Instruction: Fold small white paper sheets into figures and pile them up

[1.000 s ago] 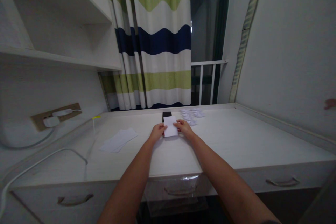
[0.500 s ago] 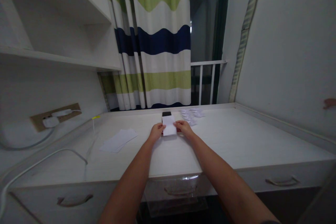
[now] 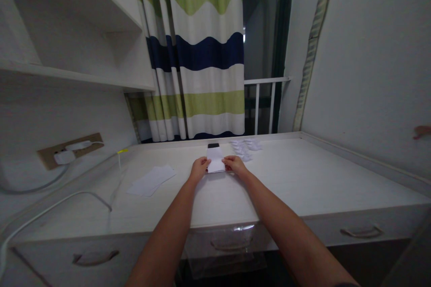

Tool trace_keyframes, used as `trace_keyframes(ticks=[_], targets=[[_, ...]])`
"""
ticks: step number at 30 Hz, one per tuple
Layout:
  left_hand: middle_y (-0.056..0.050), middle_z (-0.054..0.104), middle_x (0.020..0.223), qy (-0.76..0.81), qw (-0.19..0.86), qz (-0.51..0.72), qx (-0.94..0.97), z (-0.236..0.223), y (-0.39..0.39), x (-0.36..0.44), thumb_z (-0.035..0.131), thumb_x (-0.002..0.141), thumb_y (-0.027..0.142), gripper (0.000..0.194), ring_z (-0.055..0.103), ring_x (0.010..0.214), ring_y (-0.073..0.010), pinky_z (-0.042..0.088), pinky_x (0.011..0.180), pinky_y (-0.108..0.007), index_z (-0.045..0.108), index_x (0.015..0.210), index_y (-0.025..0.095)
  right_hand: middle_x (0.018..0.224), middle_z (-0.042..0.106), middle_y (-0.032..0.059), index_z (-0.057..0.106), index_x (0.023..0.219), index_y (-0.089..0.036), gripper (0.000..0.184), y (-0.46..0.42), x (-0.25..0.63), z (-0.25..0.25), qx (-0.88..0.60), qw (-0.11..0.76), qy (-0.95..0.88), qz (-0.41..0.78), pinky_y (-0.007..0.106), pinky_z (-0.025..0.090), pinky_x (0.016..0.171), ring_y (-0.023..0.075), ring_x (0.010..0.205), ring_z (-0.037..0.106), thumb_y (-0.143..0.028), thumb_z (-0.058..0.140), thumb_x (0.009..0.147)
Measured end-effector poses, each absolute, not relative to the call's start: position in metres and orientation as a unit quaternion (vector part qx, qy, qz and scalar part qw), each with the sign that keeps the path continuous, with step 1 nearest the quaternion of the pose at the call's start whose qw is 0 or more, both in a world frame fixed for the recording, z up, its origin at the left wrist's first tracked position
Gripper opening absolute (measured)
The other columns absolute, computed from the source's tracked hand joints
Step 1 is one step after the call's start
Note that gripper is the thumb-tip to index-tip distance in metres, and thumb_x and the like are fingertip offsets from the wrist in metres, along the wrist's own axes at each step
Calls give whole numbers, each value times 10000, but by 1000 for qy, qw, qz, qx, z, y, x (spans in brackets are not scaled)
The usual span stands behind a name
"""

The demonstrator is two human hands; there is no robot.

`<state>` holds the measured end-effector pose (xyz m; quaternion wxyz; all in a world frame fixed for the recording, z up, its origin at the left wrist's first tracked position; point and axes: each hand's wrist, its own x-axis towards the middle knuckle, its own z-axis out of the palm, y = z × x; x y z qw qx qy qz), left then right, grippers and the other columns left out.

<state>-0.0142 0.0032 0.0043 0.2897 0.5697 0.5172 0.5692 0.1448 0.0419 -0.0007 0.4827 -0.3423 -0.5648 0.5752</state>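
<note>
Between my hands is a small sheet of white paper (image 3: 215, 161), its near edge raised a little off the desk. My left hand (image 3: 200, 168) pinches its left edge with thumb and fingers. On the opposite edge, my right hand (image 3: 235, 165) grips the paper the same way. Just behind the sheet a black flat object (image 3: 213, 145), perhaps a phone, shows only its far end; the paper hides the rest. Several folded white paper pieces (image 3: 244, 147) lie in a cluster beyond my right hand. To the left of my left hand, loose white sheets (image 3: 151, 180) overlap each other.
The white desk (image 3: 303, 175) has a raised rim at the back and right. A white cable (image 3: 77, 193) runs over its left side, near a wall socket with plugs (image 3: 65, 156). A shelf (image 3: 81, 78) overhangs the left. Behind hangs a striped curtain (image 3: 212, 80).
The paper's near edge has shifted slightly as both hands keep hold of it. The view has moved a touch; the loose sheets and folded pieces stay where they were.
</note>
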Motion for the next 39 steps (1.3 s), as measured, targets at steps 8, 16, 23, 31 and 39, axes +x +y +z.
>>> trace_keyframes(ticks=[8,16,23,31,39], targets=[[26,506,517,506,291,574,575,3,4,-15,541,595,344,200,471,467,-95,380,421,-199,523,612,146,478,518,-30,565,615,-131,154,43,144,-1,-347,479,-565,576,197,408,417,68,407,473,-243,649,550],[29,492,506,515,273,572,577,5,3,-15,541,596,367,217,469,466,-98,381,418,-201,512,596,152,402,461,-47,538,537,-130,167,43,144,-2,-352,467,-597,549,182,374,388,55,364,422,-257,644,560],[32,480,493,517,268,575,575,7,1,-14,546,592,396,243,458,457,-92,375,412,-194,507,593,156,352,434,-58,496,491,-137,187,37,145,2,-349,451,-615,544,171,339,359,49,325,396,-228,636,575],[27,487,500,510,260,591,568,5,3,-17,564,592,427,277,458,461,-93,375,402,-189,505,596,156,416,538,-24,513,559,-143,144,37,142,0,-351,427,-596,582,168,363,377,73,365,486,-206,630,614],[33,475,498,513,252,593,566,4,5,-18,537,618,386,230,442,444,-90,365,399,-195,494,591,161,457,585,-5,513,556,-132,125,33,143,5,-351,404,-601,594,163,394,410,73,385,516,-164,607,632]])
